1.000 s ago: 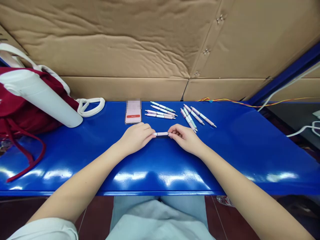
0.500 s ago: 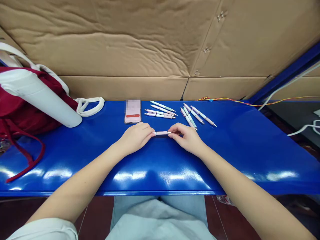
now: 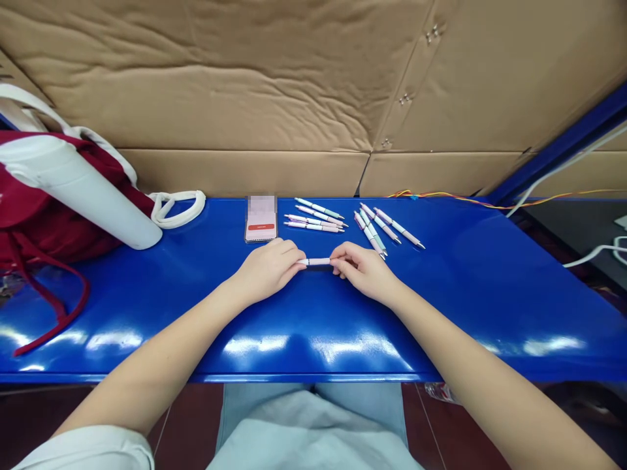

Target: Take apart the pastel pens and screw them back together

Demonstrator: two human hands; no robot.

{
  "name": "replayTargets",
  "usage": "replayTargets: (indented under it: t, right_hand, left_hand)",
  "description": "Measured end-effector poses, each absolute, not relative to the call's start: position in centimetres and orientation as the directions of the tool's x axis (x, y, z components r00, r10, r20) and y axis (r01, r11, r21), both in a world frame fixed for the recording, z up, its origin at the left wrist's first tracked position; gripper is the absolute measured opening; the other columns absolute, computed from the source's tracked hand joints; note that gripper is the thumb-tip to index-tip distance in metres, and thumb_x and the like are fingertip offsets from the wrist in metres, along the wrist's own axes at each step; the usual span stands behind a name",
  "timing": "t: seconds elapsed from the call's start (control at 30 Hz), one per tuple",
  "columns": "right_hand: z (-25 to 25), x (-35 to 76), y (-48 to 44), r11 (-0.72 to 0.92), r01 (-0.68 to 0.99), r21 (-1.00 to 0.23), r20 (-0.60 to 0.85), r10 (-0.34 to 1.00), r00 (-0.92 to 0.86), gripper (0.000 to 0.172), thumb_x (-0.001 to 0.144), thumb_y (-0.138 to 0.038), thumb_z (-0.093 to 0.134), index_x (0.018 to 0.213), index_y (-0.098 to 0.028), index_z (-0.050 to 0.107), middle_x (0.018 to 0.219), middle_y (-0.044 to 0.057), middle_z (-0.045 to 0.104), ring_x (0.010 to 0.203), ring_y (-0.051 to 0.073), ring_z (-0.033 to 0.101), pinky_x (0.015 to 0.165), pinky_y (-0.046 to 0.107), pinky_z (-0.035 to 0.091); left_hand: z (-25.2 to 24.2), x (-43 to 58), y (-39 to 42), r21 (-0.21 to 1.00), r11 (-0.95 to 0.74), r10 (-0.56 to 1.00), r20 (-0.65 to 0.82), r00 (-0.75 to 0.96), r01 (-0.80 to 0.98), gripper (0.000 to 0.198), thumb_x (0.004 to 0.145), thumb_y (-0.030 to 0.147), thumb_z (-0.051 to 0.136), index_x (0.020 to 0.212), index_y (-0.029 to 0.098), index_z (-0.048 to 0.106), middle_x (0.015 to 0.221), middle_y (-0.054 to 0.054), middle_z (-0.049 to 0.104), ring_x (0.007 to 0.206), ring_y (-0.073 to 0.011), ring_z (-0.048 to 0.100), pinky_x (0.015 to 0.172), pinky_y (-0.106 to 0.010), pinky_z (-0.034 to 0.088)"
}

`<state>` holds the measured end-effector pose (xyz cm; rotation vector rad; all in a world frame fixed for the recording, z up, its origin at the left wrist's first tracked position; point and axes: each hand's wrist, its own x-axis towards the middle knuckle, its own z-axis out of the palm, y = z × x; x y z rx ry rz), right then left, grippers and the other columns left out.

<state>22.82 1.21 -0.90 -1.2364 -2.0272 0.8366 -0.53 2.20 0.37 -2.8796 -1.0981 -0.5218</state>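
A slim, smooth, pink-and-white pen point(image 3: 319, 261) spanned both grips: the left hand point(image 3: 272, 269) pinched its white end, the right hand point(image 3: 363, 269) its pink end, fingertips closed. Just beyond the grips, slender pens point(image 3: 313, 226) lay in two groups on the glossy blue tabletop point(image 3: 313, 313). Beyond the left grip lay a flat phone point(image 3: 261, 230); well leftward, a cylindrical white bottle point(image 3: 83, 183) slanted against a red cloth bag point(image 3: 53, 238).

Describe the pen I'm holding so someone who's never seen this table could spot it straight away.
Find the blue table below the cardboard wall. Near its middle, a pink-and-white pen with a dark ring runs sideways between the left grip and the right grip. It alone is held; the other pens lie in two groups farther back.
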Motion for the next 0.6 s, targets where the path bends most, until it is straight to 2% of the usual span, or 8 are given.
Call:
replayTargets:
  t: [0.13,0.3,0.4,0.6]
  right_hand:
    - [-1.5,22.9,1.3,0.318,0.437,-0.841,0.164,0.921,-0.354,0.009,0.080,-0.028,0.056,0.086,-0.021,0.054,0.071,0.000,0.065,0.065,0.015,0.065,0.064,0.028,0.051]
    - [-1.6,23.0,1.4,0.324,0.438,-0.838,0.157,0.913,-0.376,0.010,0.081,-0.024,0.053,0.090,-0.022,0.055,0.079,0.001,0.068,0.073,0.016,0.067,0.070,0.030,0.052]
    - [-1.2,23.1,1.3,0.379,0.530,-0.759,0.176,0.903,-0.392,0.011,0.085,-0.028,0.050,0.088,-0.021,0.057,0.078,0.002,0.069,0.071,0.016,0.065,0.069,0.030,0.050]
    - [-0.5,23.1,1.5,0.478,0.654,-0.586,0.210,0.870,-0.447,0.025,0.091,-0.030,0.040,0.078,-0.020,0.058,0.071,0.002,0.065,0.071,0.017,0.060,0.070,0.029,0.044]
  left_hand:
    - [0.4,-0.6,2.2,0.085,-0.749,0.648,0.304,0.699,0.657,0.031,0.097,0.033,0.035,0.099,0.017,0.062,0.093,-0.006,0.062,0.085,-0.0176,0.054,0.076,-0.028,0.045]
    - [0.2,-0.7,2.3,0.087,-0.750,0.646,0.310,0.697,0.656,0.031,0.097,0.034,0.036,0.099,0.017,0.062,0.092,-0.005,0.062,0.085,-0.0173,0.055,0.076,-0.028,0.045]
    - [0.1,-0.7,2.4,0.099,-0.750,0.647,0.315,0.694,0.654,0.031,0.097,0.035,0.037,0.099,0.017,0.062,0.092,-0.005,0.061,0.085,-0.0171,0.055,0.075,-0.028,0.045]
    - [0.2,-0.6,2.4,0.100,-0.754,0.639,0.338,0.691,0.649,0.030,0.096,0.035,0.037,0.098,0.017,0.061,0.093,-0.005,0.061,0.083,-0.0174,0.054,0.074,-0.028,0.045]
